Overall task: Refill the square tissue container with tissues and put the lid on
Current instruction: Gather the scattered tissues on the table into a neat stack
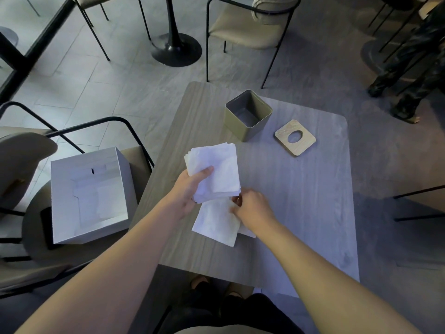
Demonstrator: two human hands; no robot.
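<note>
Café floor and seating, as I see it from my remote station.
A white open box (89, 196) rests on a chair seat (134, 157) left of the wood-grain table (301, 201); a beige chair (250, 27) and a black pedestal base (175, 49) stand beyond on the grey tiled floor (96, 75).

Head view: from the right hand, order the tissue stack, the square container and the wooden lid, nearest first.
1. Tissue stack: touching the right hand, held in the left hand.
2. Wooden lid: farther back, flat on the table.
3. Square container: farthest back, open, empty.
</note>
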